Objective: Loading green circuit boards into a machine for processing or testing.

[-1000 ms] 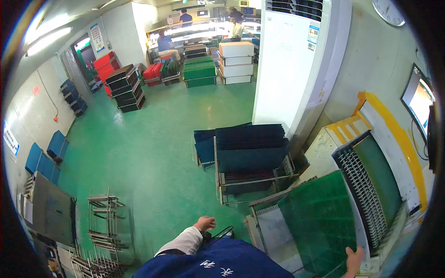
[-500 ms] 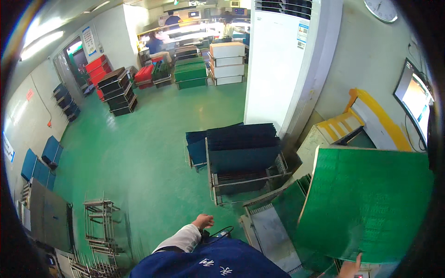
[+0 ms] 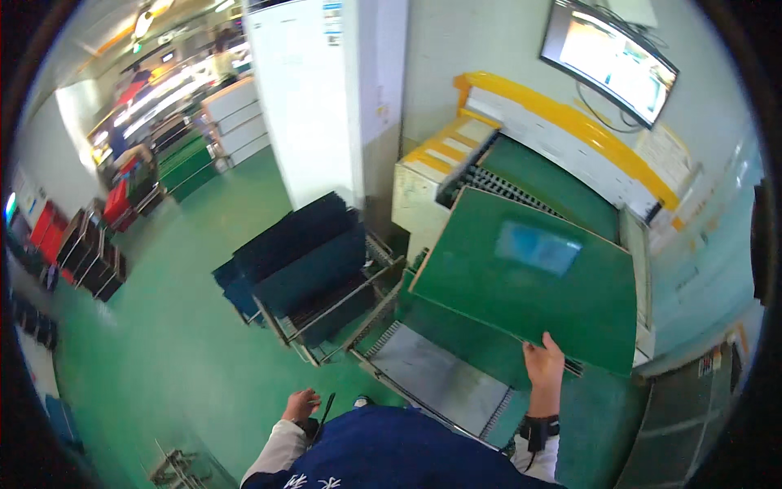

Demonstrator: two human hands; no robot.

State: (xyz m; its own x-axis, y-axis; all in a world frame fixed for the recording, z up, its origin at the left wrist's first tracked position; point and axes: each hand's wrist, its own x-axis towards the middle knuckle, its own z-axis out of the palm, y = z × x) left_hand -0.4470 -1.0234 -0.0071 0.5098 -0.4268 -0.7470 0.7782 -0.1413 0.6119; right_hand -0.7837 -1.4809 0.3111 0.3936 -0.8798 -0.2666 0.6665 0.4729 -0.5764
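My right hand [image 3: 544, 363] grips the near edge of a large green board [image 3: 521, 281], with thumb and fingertip showing on its upper side. The rectangular board is tilted over a machine bed with rollers [image 3: 509, 187], and a bluish-white reflection shines on its face. Whether it touches the rollers I cannot tell. My left hand [image 3: 303, 403] hangs low in front of me, its fingers loosely curled and somewhat apart, with nothing visible in it. Between the hands stands a metal rack [image 3: 383, 338] with a grey plate [image 3: 440, 371] on it.
Left of the rack, a wire rack [image 3: 314, 326] holds dark blue boards [image 3: 305, 253]. A tall white cabinet [image 3: 305, 98] stands behind it. The machine has a yellow-edged cover [image 3: 562, 130], below a wall screen [image 3: 611, 57]. Far left are red and black stacks [image 3: 90, 253].
My view has turned right, bringing the machine and screen nearer the middle. The green board has gone from nearly upright to a flatter tilt, still in my right hand.
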